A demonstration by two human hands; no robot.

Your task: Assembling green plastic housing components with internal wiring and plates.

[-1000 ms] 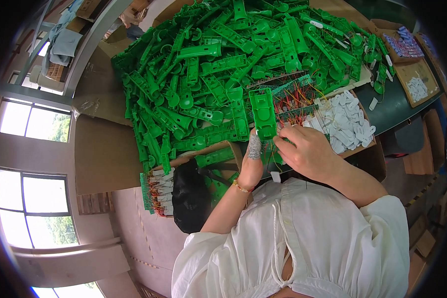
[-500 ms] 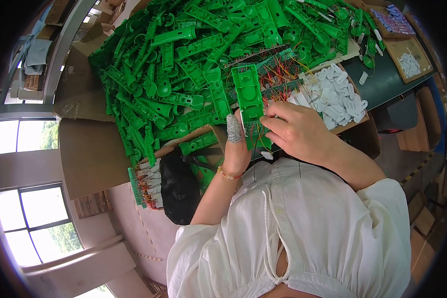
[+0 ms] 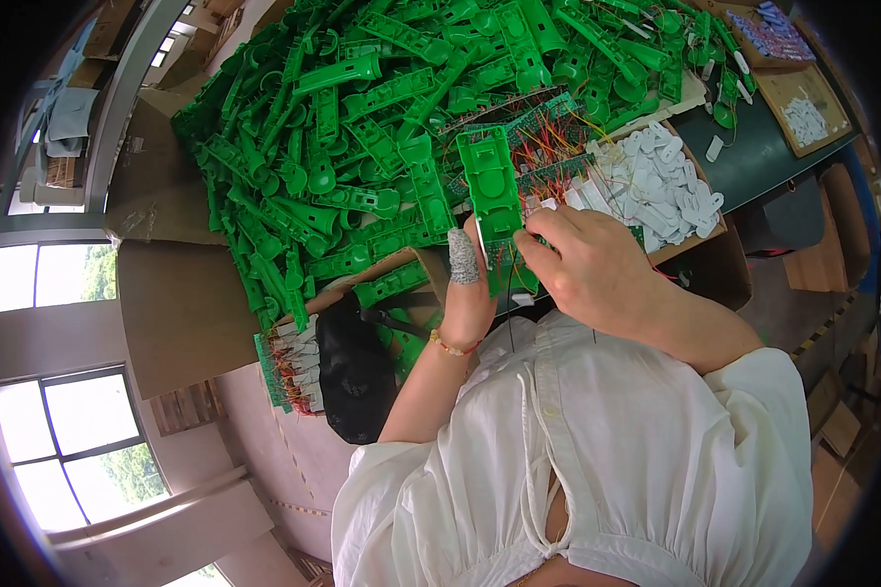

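Note:
My left hand point(image 3: 468, 305), with grey wrapping on its thumb, is closed round a long green plastic housing half point(image 3: 491, 176), hollow side up. At the housing's lower part sits a small green circuit board with thin wires point(image 3: 504, 256). My right hand point(image 3: 597, 264) is closed, its thumb and fingertips at the right edge of the housing beside that board. What those fingertips pinch, if anything, is hidden. A small white piece point(image 3: 523, 299) shows below the housing near the wires.
A large heap of green housings point(image 3: 362, 108) fills the far side. Wired circuit boards point(image 3: 548, 147) lie behind my right hand, next to a box of white plastic pieces point(image 3: 661, 186). A black bag point(image 3: 354, 377) hangs at the left by more wired boards point(image 3: 289, 367). A wooden tray point(image 3: 803, 108) stands far right.
My right hand has shifted slightly, its fingers now turned more over the housing's edge. The white piece below has moved up slightly. My left hand still holds the housing in nearly the same place.

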